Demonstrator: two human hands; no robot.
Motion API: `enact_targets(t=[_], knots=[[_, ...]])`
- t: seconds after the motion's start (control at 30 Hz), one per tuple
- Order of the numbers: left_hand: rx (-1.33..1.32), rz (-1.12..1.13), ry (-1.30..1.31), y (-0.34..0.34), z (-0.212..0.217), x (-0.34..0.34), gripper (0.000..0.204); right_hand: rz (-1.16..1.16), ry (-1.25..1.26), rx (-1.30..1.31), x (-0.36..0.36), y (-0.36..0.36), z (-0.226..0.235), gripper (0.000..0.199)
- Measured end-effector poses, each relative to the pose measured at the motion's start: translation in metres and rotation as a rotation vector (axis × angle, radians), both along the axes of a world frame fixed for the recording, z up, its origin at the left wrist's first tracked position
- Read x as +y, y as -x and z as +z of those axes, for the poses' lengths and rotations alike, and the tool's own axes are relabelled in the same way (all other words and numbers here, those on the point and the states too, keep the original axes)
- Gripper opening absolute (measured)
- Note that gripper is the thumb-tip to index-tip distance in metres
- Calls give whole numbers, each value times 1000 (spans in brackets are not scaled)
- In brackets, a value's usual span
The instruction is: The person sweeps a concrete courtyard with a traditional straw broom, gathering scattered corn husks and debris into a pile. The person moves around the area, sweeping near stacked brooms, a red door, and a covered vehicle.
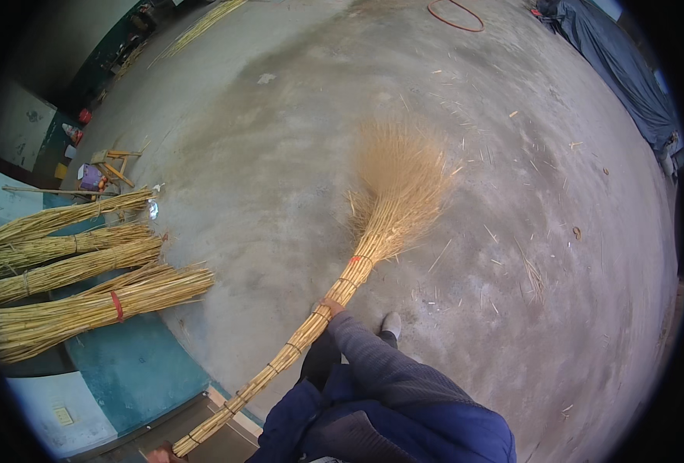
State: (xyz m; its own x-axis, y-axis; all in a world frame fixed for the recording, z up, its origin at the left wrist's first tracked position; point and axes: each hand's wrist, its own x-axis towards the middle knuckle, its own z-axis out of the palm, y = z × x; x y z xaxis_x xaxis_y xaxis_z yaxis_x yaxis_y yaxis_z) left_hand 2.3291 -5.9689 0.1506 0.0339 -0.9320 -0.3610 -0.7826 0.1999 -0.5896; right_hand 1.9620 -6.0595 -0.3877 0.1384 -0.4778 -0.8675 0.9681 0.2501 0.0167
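Note:
A long straw broom (303, 333) slants across the view from the lower left to the middle. Its handle is a bundle of yellow stalks tied with several bands, and its fanned bristle head (404, 174) spreads out over the floor, blurred at the tips. My right hand (332, 308) is closed round the upper handle, below the red tie. At the lower edge, my left hand (162, 454) grips the butt end of the handle; only part of that hand shows.
Several tied stalk bundles (95, 309) lean at the left by a teal-and-white wall (137, 363). A small wooden stool (118, 166) stands beyond them. Loose straw bits (533, 274) litter the concrete floor (280, 177). A red hose loop (458, 15) and a dark cover (612, 69) lie farther off.

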Motion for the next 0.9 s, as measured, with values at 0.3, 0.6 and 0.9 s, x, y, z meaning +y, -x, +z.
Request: enact_targets(t=[0.3,0.6,0.9], knots=[[399,-272,-451,183,-193,23,26,-356,-449,363,366,304,-116,38],[494,-382,-249,161,-205,42,19,-649,-199,546,457,294,-41,14],[494,-331,336,-53,-116,168,17,-443,146,331,301,103,61,22]])
